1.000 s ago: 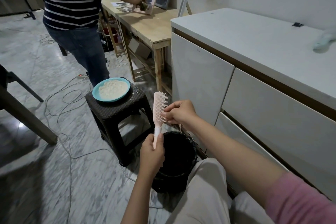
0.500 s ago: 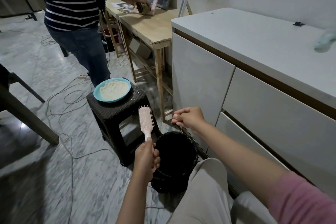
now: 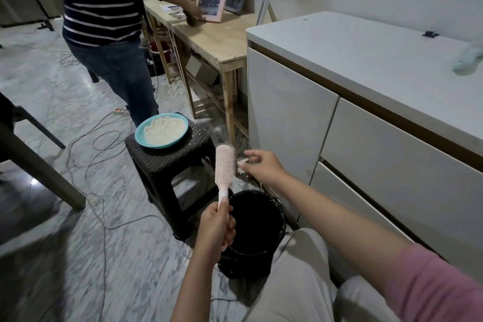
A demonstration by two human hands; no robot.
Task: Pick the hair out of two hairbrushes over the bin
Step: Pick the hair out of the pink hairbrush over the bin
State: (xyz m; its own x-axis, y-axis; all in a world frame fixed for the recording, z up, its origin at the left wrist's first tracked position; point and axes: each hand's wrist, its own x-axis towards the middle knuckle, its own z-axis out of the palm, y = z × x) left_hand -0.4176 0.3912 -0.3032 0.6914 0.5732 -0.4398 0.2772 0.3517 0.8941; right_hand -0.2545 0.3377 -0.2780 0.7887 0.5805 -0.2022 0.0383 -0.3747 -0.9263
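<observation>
My left hand (image 3: 217,227) grips the handle of a pink hairbrush (image 3: 225,162) and holds it upright, just left of and above the black bin (image 3: 251,264) on the floor. The bristles face me and to the right. My right hand (image 3: 261,167) hovers at the right edge of the brush head, with thumb and fingertips spread a little and close to the bristles. No hair shows between the fingers. A pale green object (image 3: 467,61), blurred, lies on the white cabinet top at the far right; whether it is a hairbrush cannot be told.
A dark woven stool (image 3: 170,165) with a teal plate of rice (image 3: 161,130) stands left of the bin. The white cabinet (image 3: 339,138) is close on the right. A person in a striped top (image 3: 104,8) stands at a wooden table (image 3: 217,39). Cables (image 3: 99,204) trail across the marble floor.
My right hand left the brush, went right toward the cabinet, and has come back to the brush head. My left hand dipped the brush left and lower, then turned it upright again.
</observation>
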